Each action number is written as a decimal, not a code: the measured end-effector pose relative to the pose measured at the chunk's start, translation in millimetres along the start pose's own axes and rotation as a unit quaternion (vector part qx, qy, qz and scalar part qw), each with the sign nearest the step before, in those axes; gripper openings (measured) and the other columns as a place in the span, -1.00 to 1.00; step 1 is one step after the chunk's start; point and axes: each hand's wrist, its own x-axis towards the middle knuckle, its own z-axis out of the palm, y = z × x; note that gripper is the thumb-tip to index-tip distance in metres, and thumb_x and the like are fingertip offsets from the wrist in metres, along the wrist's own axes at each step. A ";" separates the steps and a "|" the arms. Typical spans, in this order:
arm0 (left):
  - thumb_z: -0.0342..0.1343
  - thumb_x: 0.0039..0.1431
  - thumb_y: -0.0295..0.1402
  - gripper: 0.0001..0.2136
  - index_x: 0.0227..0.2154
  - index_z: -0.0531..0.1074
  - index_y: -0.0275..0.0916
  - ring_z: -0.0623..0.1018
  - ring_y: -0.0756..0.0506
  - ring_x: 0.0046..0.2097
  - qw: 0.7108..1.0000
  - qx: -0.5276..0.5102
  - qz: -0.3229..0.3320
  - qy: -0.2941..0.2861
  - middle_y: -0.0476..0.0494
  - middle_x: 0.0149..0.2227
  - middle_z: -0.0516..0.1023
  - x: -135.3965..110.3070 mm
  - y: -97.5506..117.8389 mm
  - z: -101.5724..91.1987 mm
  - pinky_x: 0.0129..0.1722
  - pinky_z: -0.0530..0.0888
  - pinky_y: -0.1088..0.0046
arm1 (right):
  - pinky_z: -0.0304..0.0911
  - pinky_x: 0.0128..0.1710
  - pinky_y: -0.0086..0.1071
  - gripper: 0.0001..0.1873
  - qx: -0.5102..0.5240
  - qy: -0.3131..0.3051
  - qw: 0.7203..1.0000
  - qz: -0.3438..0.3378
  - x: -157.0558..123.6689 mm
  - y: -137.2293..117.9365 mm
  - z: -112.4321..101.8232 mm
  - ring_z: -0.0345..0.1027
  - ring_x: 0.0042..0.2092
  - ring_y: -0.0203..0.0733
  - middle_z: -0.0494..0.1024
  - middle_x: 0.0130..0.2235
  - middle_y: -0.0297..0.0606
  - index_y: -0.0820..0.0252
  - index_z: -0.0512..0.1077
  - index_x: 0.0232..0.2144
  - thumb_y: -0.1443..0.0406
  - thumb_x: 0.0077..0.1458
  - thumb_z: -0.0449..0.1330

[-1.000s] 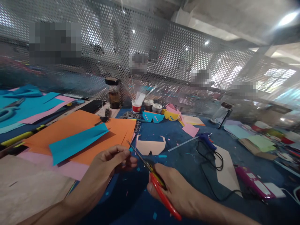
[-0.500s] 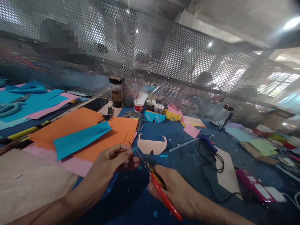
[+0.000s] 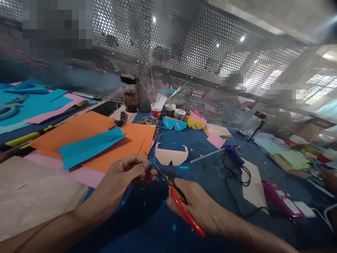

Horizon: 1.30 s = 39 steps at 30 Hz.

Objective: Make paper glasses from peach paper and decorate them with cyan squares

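Observation:
My right hand [image 3: 196,200] grips red-handled scissors [image 3: 185,212], whose narrow blades point up and left. Close to the blade tips, my left hand [image 3: 135,170] has its thumb and fingers pinched together. A small blue bit of paper [image 3: 152,161] shows at those fingertips; I cannot tell whether it is held or lies behind them. Just beyond the scissors lies a pale pink paper pair of glasses [image 3: 172,155]. Farther back stand blue paper glasses [image 3: 174,123] and yellow ones [image 3: 196,122], both with small squares on them.
Orange sheets [image 3: 97,144] lie at left with a folded blue paper [image 3: 91,147] on top. A glue gun [image 3: 234,154] with a looped black cord and a purple device [image 3: 283,200] are at right. A jar [image 3: 129,94] and a red-white cup [image 3: 156,111] stand before the perforated screen [image 3: 184,66].
The tabletop things sit slightly higher in the picture. My hands keep nearly the same pose around the scissors. Part of what looks like another person's hand now shows at the right edge.

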 end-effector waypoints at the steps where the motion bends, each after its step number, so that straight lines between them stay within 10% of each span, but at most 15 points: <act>1: 0.53 0.01 -0.21 -0.78 -0.44 0.62 -0.16 0.71 -0.14 -0.29 1.000 -0.003 0.000 -0.001 -0.09 -0.38 0.72 0.0 -0.8 -0.3 -0.22 0.66 0.42 | -0.02 -0.44 -0.39 -0.70 0.000 -0.002 1.000 0.000 0.0 0.0 -0.2 0.11 -0.40 -0.28 0.35 -0.40 -0.39 0.11 0.25 -0.40 0.16 0.30 0.24; 39: 0.53 -0.10 -0.14 -0.70 -0.48 0.58 -0.21 0.57 -0.04 -0.42 0.999 0.035 -0.004 -0.013 -0.12 -0.44 0.73 -1.9 5.8 7.0 -0.38 0.46 0.49 | 0.03 -0.45 -0.38 -0.74 0.000 -0.004 1.000 0.007 -0.4 -0.2 2.4 0.16 -0.42 -0.28 0.37 -0.42 -0.38 0.13 0.28 -0.40 0.18 0.32 0.18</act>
